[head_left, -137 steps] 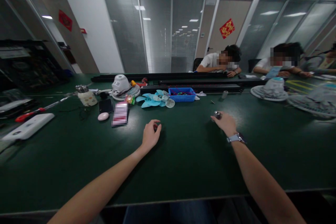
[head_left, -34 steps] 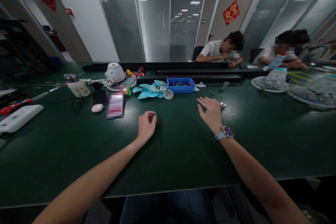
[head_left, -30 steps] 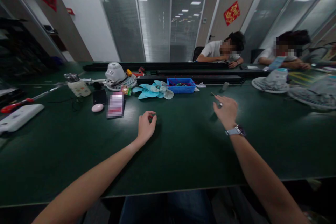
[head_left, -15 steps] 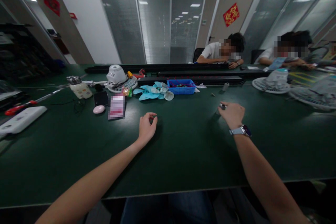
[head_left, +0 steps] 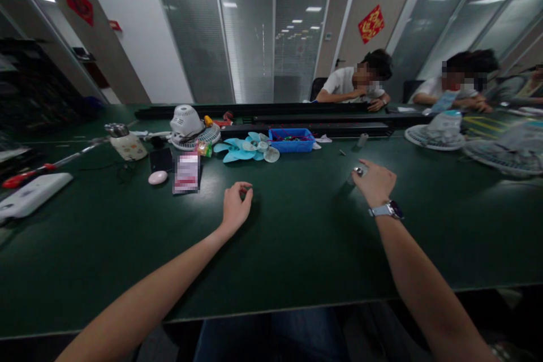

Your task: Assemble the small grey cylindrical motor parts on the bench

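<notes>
Had a smooth, glossy, green tabletop (head_left: 297, 260) underneath. Held the left hand (head_left: 236, 203) loosely curled; could not tell its grip. Had thumb and index finger parted on the right hand (head_left: 376, 185), with a small cylinder (head_left: 358, 171) between them, round and shiny metal on top; could not tell whether clamped.

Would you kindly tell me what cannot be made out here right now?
In the head view:
Left hand: its own curl hides the palm, so whether it holds anything is unclear.
Small shiny-topped object: partly covered by the right hand; whether it is gripped is unclear.
Blue tray: what lies inside is too small to identify.
White power strip: cut off by the left edge.
</notes>
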A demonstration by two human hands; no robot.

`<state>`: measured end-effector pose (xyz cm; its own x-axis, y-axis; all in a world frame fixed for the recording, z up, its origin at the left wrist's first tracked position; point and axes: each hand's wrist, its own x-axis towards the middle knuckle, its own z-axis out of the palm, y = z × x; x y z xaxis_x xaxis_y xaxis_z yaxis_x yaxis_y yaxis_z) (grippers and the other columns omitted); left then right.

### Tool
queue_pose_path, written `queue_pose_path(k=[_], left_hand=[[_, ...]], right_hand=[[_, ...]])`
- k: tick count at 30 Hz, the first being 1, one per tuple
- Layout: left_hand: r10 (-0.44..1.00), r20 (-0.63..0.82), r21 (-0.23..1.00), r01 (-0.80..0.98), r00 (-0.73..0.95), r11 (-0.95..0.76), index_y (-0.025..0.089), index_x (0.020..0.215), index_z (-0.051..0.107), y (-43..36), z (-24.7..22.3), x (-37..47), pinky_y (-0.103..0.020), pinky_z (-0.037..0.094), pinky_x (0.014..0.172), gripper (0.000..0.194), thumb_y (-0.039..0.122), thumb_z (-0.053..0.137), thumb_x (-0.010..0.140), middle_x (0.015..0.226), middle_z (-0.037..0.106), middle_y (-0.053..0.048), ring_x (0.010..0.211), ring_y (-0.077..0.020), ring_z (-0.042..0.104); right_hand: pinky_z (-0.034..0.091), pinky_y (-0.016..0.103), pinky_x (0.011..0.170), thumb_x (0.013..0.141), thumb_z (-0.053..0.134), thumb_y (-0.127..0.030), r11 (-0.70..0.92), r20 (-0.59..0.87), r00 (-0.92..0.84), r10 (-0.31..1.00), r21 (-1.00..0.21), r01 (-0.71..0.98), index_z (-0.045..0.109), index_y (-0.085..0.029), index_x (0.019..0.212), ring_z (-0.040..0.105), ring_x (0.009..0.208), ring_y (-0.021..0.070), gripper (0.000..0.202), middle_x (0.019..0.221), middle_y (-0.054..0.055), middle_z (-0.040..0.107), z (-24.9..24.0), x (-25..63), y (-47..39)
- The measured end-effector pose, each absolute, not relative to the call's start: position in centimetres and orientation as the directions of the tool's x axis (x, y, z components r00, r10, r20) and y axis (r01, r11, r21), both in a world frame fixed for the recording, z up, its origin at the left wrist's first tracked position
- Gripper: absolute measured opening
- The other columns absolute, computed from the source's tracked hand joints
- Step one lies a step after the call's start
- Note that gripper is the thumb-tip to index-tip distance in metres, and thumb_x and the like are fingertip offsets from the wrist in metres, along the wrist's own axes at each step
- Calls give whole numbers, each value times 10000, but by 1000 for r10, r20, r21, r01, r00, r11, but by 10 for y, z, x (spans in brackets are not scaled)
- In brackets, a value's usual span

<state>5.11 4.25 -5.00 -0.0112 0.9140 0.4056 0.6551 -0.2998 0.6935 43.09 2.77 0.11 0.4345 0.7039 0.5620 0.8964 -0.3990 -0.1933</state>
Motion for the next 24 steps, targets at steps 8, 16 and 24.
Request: queue_pose_path(k=[8, 16, 24], left_hand=[[911, 413, 687, 656, 1, -312, 190, 1014, 641, 43, -51, 50, -368, 455, 793, 181, 271, 543, 887, 864, 640, -54, 870, -229, 568], [904, 426, 685, 644, 26, -341, 204, 1026, 640, 39, -46, 53, -352, 452, 795, 182, 293, 576, 882, 872, 643, -46, 889, -223, 571], [809, 546, 609, 558, 220, -563, 268, 995, 713, 19, -30, 63, -370, 420, 910, 186, 384, 608, 894, 968, 656, -35, 1002, -224, 534]], right_hand=[[341, 432, 897, 786, 642, -443, -438, 528, 487, 696, -225, 870, 586, -176, 1281, 646, 903, 299, 565, 908, 131, 726, -13, 435, 34], [271, 497, 1037, 820, 628, -470, 157, 618, 148, 772, -411, 898, 468, -156, 1358, 633, 1071, 286, 643, 943, 91, 737, -17, 355, 27], [262, 478, 1106, 800, 703, -333, 524, 578, -158, 801, -547, 653, 401, -241, 1410, 620, 1123, 216, 687, 994, 18, 731, -21, 249, -7]])
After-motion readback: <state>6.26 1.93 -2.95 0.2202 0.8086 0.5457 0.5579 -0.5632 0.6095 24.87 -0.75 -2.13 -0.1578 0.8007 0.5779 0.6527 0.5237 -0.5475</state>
